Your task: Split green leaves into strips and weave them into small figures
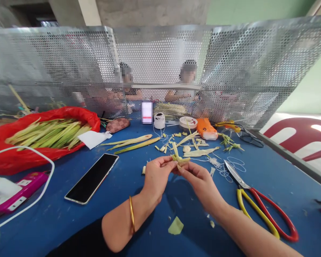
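Both of my hands meet over the middle of the blue table, pinching one small piece of folded pale-green husk [177,156] between the fingertips. My left hand [157,178], with a gold bangle [132,214] at the wrist, grips it from the left. From the right, my right hand [202,182] holds its lower edge. One strip of the piece sticks upward and another points right. My fingers hide its lower part. Just beyond lie cut husk strips [200,152] and scraps. White thread [219,166] is tangled to the right, near scissors [246,187] with red and yellow handles.
A red bag [89,113] of husks, a black-screened phone [92,178] and a magenta power strip [29,185] occupy the left. Thread spool [159,122], tape roll [188,123] and orange packet [206,129] stand at the back, before a perforated metal screen [160,53]. Two people sit beyond it.
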Demonstrator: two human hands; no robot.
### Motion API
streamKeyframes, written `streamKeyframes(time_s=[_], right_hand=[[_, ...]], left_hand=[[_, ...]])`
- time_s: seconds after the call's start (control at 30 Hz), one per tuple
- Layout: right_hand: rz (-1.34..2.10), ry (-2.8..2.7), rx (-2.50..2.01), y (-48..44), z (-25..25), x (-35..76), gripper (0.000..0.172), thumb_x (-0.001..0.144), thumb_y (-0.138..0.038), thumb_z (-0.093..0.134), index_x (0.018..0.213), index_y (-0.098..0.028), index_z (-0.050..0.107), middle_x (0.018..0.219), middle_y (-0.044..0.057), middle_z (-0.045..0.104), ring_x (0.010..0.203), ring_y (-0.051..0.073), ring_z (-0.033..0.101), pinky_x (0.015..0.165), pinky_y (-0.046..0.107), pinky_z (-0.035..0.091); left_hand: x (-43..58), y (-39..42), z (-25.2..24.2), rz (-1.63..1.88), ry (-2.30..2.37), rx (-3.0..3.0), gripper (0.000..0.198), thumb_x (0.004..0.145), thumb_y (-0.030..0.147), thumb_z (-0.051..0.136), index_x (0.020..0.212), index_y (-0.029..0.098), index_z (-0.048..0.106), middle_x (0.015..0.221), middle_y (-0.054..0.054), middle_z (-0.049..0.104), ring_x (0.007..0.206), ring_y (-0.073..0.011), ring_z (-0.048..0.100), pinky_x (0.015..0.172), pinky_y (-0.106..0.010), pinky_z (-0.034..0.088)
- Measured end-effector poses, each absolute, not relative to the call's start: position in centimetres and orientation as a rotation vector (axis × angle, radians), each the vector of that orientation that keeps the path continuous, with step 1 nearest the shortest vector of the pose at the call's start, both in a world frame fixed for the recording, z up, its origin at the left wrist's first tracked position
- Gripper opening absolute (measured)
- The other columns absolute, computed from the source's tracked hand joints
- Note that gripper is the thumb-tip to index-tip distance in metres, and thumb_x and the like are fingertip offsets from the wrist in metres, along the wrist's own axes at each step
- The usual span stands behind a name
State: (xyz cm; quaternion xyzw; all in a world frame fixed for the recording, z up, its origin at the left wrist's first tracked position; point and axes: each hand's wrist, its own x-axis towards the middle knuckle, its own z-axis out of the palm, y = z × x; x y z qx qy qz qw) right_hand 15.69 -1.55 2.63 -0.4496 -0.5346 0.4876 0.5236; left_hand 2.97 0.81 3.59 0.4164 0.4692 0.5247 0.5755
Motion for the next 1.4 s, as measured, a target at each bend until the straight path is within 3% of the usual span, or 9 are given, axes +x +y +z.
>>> streamKeyframes(time_s=[0.17,0.27,0.4,0.5,0.6,0.93,1.07,1.2,1.4], right_hand=[[1.209,-1.387,-0.981,-2.0,3.6,15.5,0.023,0.078,-0.027,0.057,0.058,-0.021,0.047,0.096,0.006,0.069,0.096,0.024,0.059,0.09,0.038,0.042],[1.226,-1.472,-0.958,-1.9,4.0,15.9,0.023,0.075,-0.024,0.055,0.056,-0.022,0.042,0.094,0.006,0.068,0.095,0.024,0.06,0.088,0.038,0.043],[1.087,-1.491,-1.17,-1.0,3.7,17.0,0.025,0.081,-0.036,0.054,0.062,-0.021,0.05,0.071,0.003,0.063,0.077,0.021,0.06,0.073,0.034,0.045],[0.871,-1.38,-1.258,-0.2,3.2,17.6,0.02,0.079,-0.041,0.061,0.079,-0.021,0.055,0.07,0.0,0.061,0.068,0.018,0.059,0.066,0.03,0.044],[0.858,-1.474,-1.239,-0.1,2.9,17.7,0.014,0.08,-0.034,0.061,0.077,-0.021,0.058,0.069,-0.001,0.062,0.066,0.016,0.057,0.063,0.028,0.042],[1.265,-1.284,-1.172,0.2,3.5,18.2,0.02,0.074,-0.036,0.066,0.067,-0.018,0.062,0.069,0.004,0.069,0.076,0.019,0.065,0.076,0.033,0.047],[1.024,-1.397,-1.206,0.3,3.0,17.9,0.021,0.079,-0.041,0.061,0.077,-0.02,0.061,0.07,-0.001,0.062,0.062,0.014,0.058,0.061,0.027,0.046],[0.907,-1.398,-1.247,-0.3,2.4,16.9,0.029,0.082,-0.039,0.056,0.061,-0.021,0.048,0.049,-0.006,0.046,0.047,0.01,0.043,0.047,0.022,0.034],[0.647,-1.3,-1.274,-0.8,2.2,16.2,0.027,0.085,-0.034,0.051,0.062,-0.02,0.05,0.057,-0.005,0.043,0.055,0.01,0.038,0.05,0.023,0.032]], left_hand=[[2.6,1.2,3.8,1.268,1.153,0.945,0.02,0.067,0.018,0.074,0.086,0.013,0.072,0.078,-0.005,0.075,0.068,-0.0157,0.068,0.073,-0.029,0.055],[2.5,1.3,3.8,1.269,1.168,0.959,0.017,0.068,0.016,0.072,0.085,0.014,0.072,0.076,-0.004,0.075,0.067,-0.0146,0.068,0.072,-0.028,0.055],[2.3,1.5,3.6,1.246,1.215,1.062,0.017,0.069,0.022,0.073,0.086,0.016,0.073,0.073,-0.003,0.074,0.065,-0.0138,0.067,0.068,-0.026,0.054],[2.0,1.7,3.5,1.182,1.268,1.252,0.016,0.07,0.027,0.073,0.084,0.018,0.074,0.075,-0.003,0.075,0.07,-0.0159,0.068,0.069,-0.027,0.053],[1.9,1.5,3.6,1.13,1.276,1.421,0.018,0.07,0.025,0.073,0.086,0.02,0.074,0.079,-0.003,0.076,0.075,-0.0177,0.07,0.071,-0.028,0.053],[1.8,1.5,4.3,1.069,1.254,1.341,0.016,0.067,0.017,0.073,0.083,0.019,0.074,0.078,-0.004,0.076,0.074,-0.0179,0.071,0.071,-0.029,0.055],[1.8,1.3,4.1,1.023,1.291,1.452,0.014,0.069,0.016,0.07,0.083,0.019,0.073,0.074,-0.003,0.075,0.07,-0.0168,0.069,0.066,-0.027,0.054],[2.2,0.8,3.8,0.957,1.218,1.533,0.012,0.071,0.013,0.067,0.081,0.018,0.072,0.074,-0.003,0.073,0.069,-0.0165,0.068,0.066,-0.027,0.053],[2.7,0.8,4.5,0.916,1.159,1.278,0.016,0.067,0.004,0.068,0.078,0.015,0.067,0.064,0.001,0.067,0.062,-0.0142,0.067,0.064,-0.026,0.054]])
